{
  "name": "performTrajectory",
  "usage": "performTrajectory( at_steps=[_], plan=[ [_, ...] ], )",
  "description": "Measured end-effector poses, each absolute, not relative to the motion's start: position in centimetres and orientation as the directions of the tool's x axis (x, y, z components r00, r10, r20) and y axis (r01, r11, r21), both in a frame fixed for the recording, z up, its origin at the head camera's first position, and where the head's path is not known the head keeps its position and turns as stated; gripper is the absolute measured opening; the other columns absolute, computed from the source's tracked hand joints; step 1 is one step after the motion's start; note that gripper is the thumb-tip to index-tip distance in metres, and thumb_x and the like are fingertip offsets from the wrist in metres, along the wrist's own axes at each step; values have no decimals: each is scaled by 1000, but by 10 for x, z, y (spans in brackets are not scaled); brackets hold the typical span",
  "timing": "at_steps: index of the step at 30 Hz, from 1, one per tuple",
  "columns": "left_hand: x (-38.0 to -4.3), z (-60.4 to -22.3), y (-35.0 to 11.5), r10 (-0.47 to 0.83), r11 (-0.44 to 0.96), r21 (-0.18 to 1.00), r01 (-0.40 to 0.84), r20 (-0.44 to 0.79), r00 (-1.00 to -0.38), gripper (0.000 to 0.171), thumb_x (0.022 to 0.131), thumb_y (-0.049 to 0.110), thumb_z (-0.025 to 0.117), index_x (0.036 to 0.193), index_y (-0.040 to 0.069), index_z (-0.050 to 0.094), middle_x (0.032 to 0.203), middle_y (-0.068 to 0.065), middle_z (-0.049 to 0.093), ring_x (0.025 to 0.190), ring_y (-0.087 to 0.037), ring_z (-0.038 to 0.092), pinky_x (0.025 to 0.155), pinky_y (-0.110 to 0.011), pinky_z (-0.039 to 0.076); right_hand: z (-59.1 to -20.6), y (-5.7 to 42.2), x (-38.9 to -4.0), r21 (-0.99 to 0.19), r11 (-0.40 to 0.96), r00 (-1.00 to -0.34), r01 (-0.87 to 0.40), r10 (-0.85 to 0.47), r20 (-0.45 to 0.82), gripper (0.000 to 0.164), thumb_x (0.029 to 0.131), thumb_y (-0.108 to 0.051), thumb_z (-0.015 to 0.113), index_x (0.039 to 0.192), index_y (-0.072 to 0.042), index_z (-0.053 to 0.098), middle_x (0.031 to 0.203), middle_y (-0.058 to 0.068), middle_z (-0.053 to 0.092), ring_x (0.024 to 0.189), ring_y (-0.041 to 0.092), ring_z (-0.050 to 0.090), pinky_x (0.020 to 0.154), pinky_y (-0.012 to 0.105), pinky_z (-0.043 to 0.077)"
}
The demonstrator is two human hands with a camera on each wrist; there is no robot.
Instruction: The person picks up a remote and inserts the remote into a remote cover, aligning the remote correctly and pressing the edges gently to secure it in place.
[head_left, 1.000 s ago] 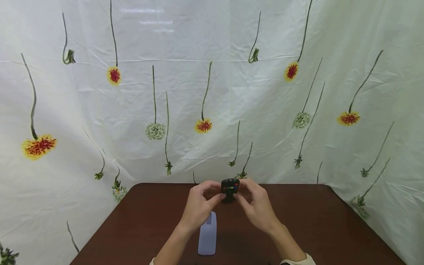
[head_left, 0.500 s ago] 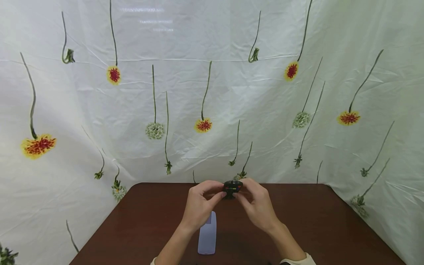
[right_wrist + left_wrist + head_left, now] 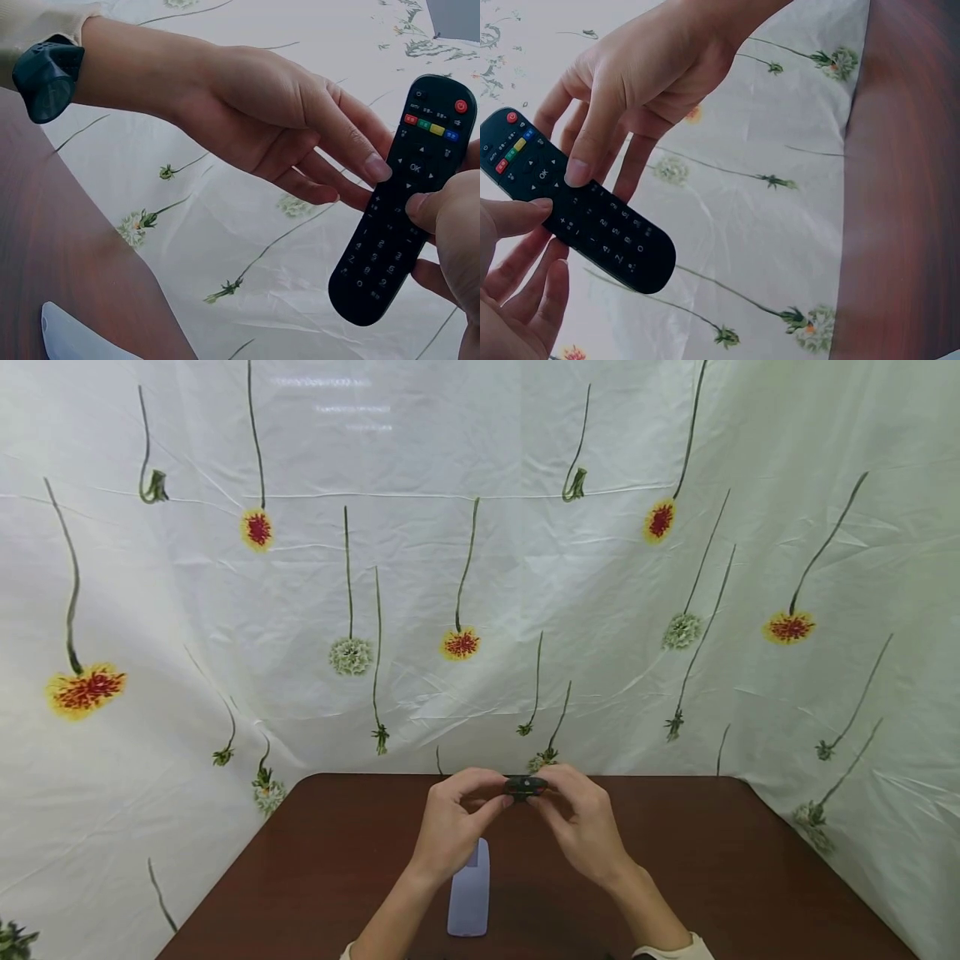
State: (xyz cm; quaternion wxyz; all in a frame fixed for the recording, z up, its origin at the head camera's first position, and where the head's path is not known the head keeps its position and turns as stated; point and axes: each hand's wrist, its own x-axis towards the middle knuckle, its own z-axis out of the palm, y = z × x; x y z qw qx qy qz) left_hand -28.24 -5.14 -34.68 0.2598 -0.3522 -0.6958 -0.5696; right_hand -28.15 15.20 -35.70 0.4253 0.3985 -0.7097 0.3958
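A black remote control [image 3: 525, 787] is held in the air over the far part of the table, seen nearly end-on in the head view. My left hand [image 3: 448, 820] pinches its left edge and my right hand [image 3: 587, 822] its right edge. Rows of number keys, an OK key, a red power key and a strip of coloured keys show on the remote [image 3: 394, 217] in the right wrist view. Both thumbs lie on its key face, near the middle, while other fingers reach behind it; their tips are partly hidden.
On the brown table [image 3: 675, 860] lies a long, flat, pale lavender object [image 3: 468, 902] of unclear kind, below the left forearm's inner side. Behind the table hangs a white flower-print cloth [image 3: 480, 568]. A dark device [image 3: 49, 79] sits on the left wrist.
The remote has tilted in both hands, from its key face showing to nearly end-on in the head view. The hands themselves have barely moved, and the lavender object stays put.
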Motion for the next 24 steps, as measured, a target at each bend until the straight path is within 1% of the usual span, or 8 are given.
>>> performTrajectory(
  at_steps=[7, 11, 14, 16, 19, 20, 22, 24],
  plan=[
    [-284, -347, -51, 203, 107, 587, 802, 777, -596, 20, 88, 4, 82, 105, 15, 79, 104, 6, 74, 101, -18, 71, 78, -38, 61, -358, 151, -281, -193, 396, -294, -898, -212, 932, 41, 81, 14, 81, 113, -9, 71, 108, 2, 68, 98, 20, 68, 88, 24, 55],
    [-283, -347, -50, 205, 122, 585, 802, 775, -597, 20, 88, 5, 82, 105, 17, 79, 104, 7, 74, 101, -18, 71, 78, -37, 61, -359, 152, -282, -175, 406, -280, -897, -216, 935, 42, 80, 15, 81, 113, -9, 70, 108, 2, 67, 97, 20, 68, 88, 23, 54],
    [-282, -347, -49, 211, 145, 580, 802, 774, -598, 20, 90, 5, 81, 106, 17, 79, 106, 8, 73, 103, -18, 70, 77, -36, 60, -359, 152, -284, -147, 415, -256, -898, -221, 941, 43, 79, 16, 81, 114, -7, 69, 108, 4, 67, 97, 21, 68, 88, 23, 54],
    [-282, -347, -49, 213, 164, 584, 795, 766, -607, 19, 92, 6, 79, 108, 16, 78, 108, 8, 73, 104, -17, 70, 77, -36, 60, -360, 153, -285, -129, 431, -244, -893, -223, 944, 37, 83, 12, 80, 114, -6, 69, 109, 5, 67, 97, 22, 68, 90, 22, 53],
    [-280, -347, -50, 206, 202, 613, 764, 736, -645, 17, 96, 10, 76, 112, 17, 78, 109, 9, 72, 103, -15, 69, 74, -34, 59, -362, 155, -287, -102, 459, -228, -882, -229, 946, 20, 95, -4, 75, 114, -5, 69, 110, 6, 67, 99, 24, 68, 92, 22, 51],
    [-280, -347, -50, 203, 203, 635, 745, 717, -667, 16, 97, 11, 75, 112, 16, 78, 108, 8, 73, 98, -15, 69, 71, -34, 59, -362, 155, -287, -97, 468, -228, -878, -231, 946, 16, 99, -11, 72, 114, -5, 69, 110, 7, 67, 100, 25, 68, 93, 21, 51],
    [-279, -347, -50, 201, 197, 685, 701, 672, -713, 14, 99, 14, 72, 112, 14, 77, 101, 6, 74, 88, -15, 71, 65, -34, 59, -363, 156, -288, -89, 479, -226, -873, -237, 945, 19, 105, -20, 63, 114, -5, 68, 111, 7, 66, 101, 26, 68, 94, 21, 50],
    [-279, -347, -51, 209, 177, 742, 646, 613, -762, 14, 102, 19, 70, 110, 10, 77, 94, 2, 75, 79, -17, 72, 61, -34, 59, -364, 156, -288, -81, 487, -223, -870, -242, 944, 24, 107, -24, 58, 114, -4, 68, 112, 8, 66, 100, 27, 68, 93, 21, 50]
  ],
)
